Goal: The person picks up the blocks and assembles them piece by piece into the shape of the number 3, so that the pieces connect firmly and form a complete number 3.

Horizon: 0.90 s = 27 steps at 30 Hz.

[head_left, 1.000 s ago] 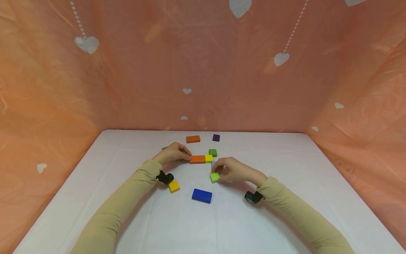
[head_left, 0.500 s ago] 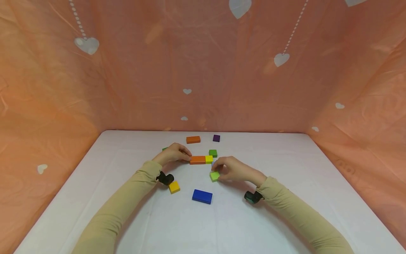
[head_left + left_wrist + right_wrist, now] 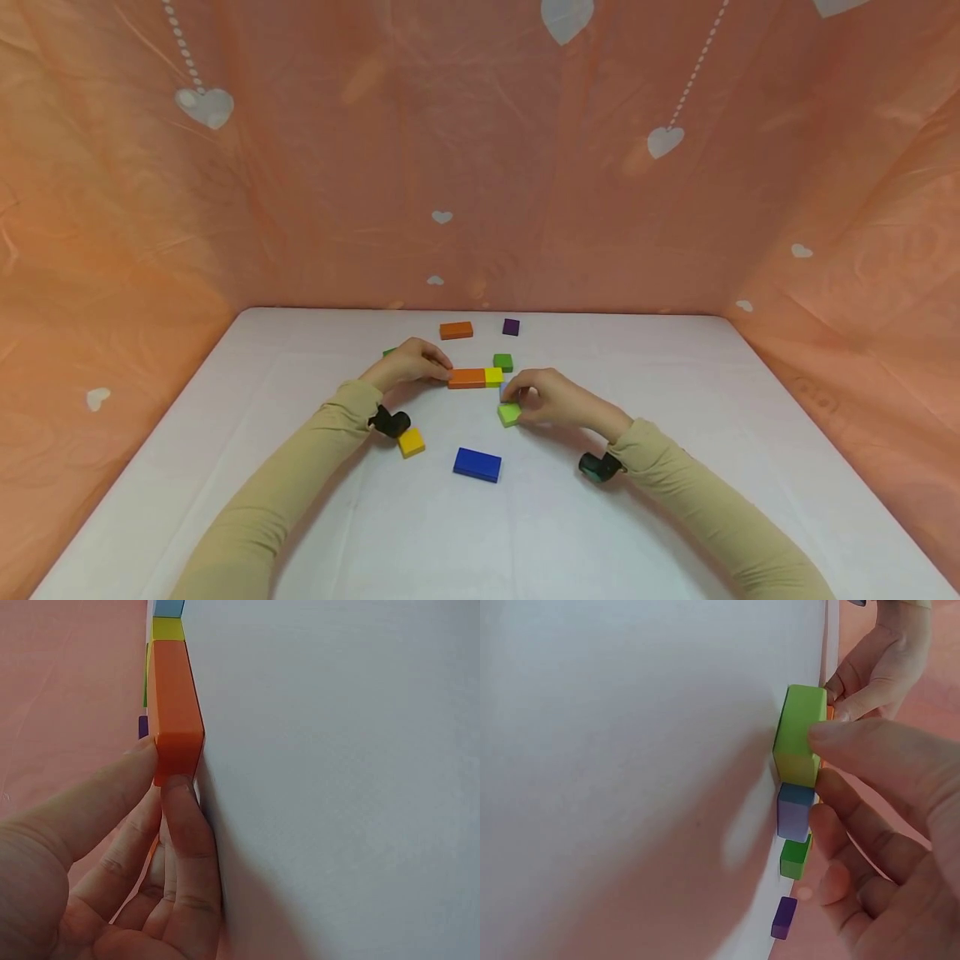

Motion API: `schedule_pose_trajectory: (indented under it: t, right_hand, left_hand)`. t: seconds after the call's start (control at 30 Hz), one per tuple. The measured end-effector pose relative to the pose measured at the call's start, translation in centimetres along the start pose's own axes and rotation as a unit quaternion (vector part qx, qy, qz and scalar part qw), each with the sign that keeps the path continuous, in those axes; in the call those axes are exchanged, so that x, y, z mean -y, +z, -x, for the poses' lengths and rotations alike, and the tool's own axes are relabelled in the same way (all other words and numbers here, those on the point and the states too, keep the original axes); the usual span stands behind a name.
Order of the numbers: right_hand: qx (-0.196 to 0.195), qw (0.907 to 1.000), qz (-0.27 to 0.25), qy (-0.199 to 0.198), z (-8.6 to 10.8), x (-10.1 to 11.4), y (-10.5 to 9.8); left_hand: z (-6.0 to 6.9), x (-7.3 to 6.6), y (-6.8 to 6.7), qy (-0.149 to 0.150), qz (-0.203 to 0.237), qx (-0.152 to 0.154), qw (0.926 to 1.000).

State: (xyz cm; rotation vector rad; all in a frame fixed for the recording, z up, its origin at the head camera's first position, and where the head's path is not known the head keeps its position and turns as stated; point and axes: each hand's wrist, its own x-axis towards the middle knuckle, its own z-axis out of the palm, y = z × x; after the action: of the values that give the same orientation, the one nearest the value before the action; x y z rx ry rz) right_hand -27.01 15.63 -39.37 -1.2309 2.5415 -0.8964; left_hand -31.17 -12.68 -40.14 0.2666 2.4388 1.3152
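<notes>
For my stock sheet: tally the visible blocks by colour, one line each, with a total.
Orange blocks: 2
Yellow blocks, one deeper in shade: 2
Green blocks, one mostly hidden behind the left hand: 2
Lime block: 1
Light blue block: 1
Dark blue block: 1
Purple block: 1
Total visible: 10

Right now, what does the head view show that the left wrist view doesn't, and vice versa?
Only the head view: the blue rectangular block, the lime-green block and right hand.

Only the left wrist view: the end face of the orange rectangular block, by the left hand.

Both: that block, the left hand and the adjoining small yellow block.
</notes>
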Motion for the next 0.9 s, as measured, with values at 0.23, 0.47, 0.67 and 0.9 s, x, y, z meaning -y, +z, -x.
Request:
schedule_pose_trajectory:
  t: [0.23, 0.47, 0.67, 0.9]
  right_hand:
    - [-0.015, 0.9997, -0.012, 0.014, 0.12, -0.35, 0.10]
    - [-0.028, 0.9993, -0.009, 0.021, 0.23, -0.53, 0.11]
    - [-0.032, 0.9992, -0.008, 0.021, 0.17, -0.56, 0.17]
    - [-0.029, 0.9990, -0.013, 0.030, -0.01, -0.55, 0.16]
  left_hand:
    - [0.07, -0.05, -0.11, -0.004, 0.010, 0.002, 0.9999]
    - [0.11, -0.23, -0.11, -0.003, 0.004, -0.003, 1.0000]
    - [-0.03, -0.06, -0.03, -0.001, 0.007, -0.002, 1.0000]
    - [-0.19, 0.19, -0.02, 0.000, 0.006, 0.000, 1.0000]
